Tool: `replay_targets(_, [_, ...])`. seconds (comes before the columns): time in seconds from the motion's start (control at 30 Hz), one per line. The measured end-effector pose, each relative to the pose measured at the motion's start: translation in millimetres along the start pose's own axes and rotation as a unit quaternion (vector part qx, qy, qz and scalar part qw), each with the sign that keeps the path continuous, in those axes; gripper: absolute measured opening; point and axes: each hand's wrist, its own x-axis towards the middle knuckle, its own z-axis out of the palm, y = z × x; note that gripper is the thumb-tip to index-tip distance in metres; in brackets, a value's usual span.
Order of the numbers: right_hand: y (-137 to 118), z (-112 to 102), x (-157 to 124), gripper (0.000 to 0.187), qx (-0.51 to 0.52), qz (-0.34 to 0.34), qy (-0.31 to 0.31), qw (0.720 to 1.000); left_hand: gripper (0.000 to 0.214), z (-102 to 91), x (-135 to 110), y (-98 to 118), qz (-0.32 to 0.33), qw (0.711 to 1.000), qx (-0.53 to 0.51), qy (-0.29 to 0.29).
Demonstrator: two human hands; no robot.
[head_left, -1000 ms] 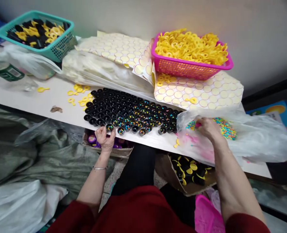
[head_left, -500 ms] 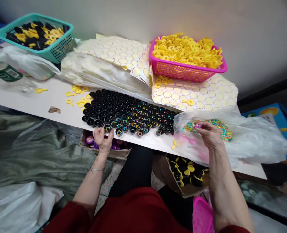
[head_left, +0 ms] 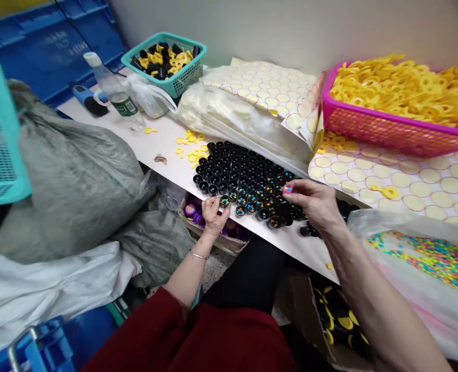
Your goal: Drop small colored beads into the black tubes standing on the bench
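Observation:
My left hand (head_left: 214, 214) is at the table's front edge, its thumb and finger closed around a small black cup (head_left: 224, 201) with coloured bits inside. My right hand (head_left: 317, 202) pinches a tiny pink scoop (head_left: 287, 189), which holds a few coloured bits, above the rows of cups. Many black cups (head_left: 229, 165) stand packed together upright. Those towards the left look unfilled, while nearer ones hold coloured candy-like bits. To the right lies a clear plastic bag (head_left: 368, 222) with a spread of multicoloured bits (head_left: 438, 258) on it.
A pink basket (head_left: 391, 137) of yellow ring pieces stands on sticker sheets (head_left: 410, 188). A teal basket (head_left: 186, 81), a plastic bottle (head_left: 122, 101) and loose yellow rings (head_left: 193, 152) are further left. Boxes of purple pieces (head_left: 195, 214) and black-yellow pieces (head_left: 341, 315) sit below the table edge.
My right hand has moved left from the bag of coloured bits to above the cups, carrying the pink scoop. My left hand stays at the same cup. The view has turned left.

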Motion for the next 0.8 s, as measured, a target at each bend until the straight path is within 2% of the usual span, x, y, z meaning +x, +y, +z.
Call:
replay_targets(0.13, [11,26,30,0.018,-0.102,-0.036,-0.061,0.992,0.028,0.3,-2,1,-0.006,1.000,-0.012,-0.005])
replay_targets(0.23, [11,36,42,0.011,-0.244,-0.084,-0.098,0.961,0.028,0.9,-2,1,-0.009,1.000,-0.015,-0.005])
replay_targets(0.3, [6,42,46,0.010,-0.369,-0.120,-0.123,0.913,0.029,1.4,-3,0,-0.004,1.000,-0.025,-0.001])
replay_targets(0.37, [-2,48,47,0.014,-0.483,-0.145,-0.151,0.850,0.028,1.7,-4,-1,-0.004,1.000,-0.031,-0.002])
replay_targets(0.47, [-15,59,46,0.015,-0.589,-0.160,-0.183,0.770,0.028,1.5,-4,-1,-0.014,0.999,-0.027,-0.014])
replay_targets(0.53, [-23,63,45,0.014,-0.621,-0.167,-0.183,0.744,0.028,1.3,-4,-1,-0.011,0.999,-0.033,-0.011])
replay_targets(0.57, [-26,62,42,0.014,-0.626,-0.170,-0.174,0.741,0.027,1.2,-3,-1,-0.006,0.999,-0.039,-0.004])
replay_targets(0.6, [-29,58,38,0.014,-0.620,-0.174,-0.156,0.748,0.027,1.0,-2,0,0.000,0.999,-0.043,0.003])
replay_targets(0.63, [-31,50,32,0.015,-0.599,-0.180,-0.131,0.769,0.026,0.9,-2,0,0.006,0.999,-0.044,0.010])
replay_targets(0.7, [-30,23,10,0.017,-0.500,-0.187,-0.073,0.842,0.026,0.3,0,-1,0.016,0.999,-0.037,0.016])
replay_targets(0.77, [-19,-17,-21,0.014,-0.345,-0.176,-0.010,0.922,0.027,-0.3,0,-2,0.028,0.999,-0.027,0.015])
replay_targets(0.8, [-9,-41,-39,0.015,-0.267,-0.159,0.024,0.950,0.028,-0.3,0,-3,0.036,0.999,-0.025,0.014])
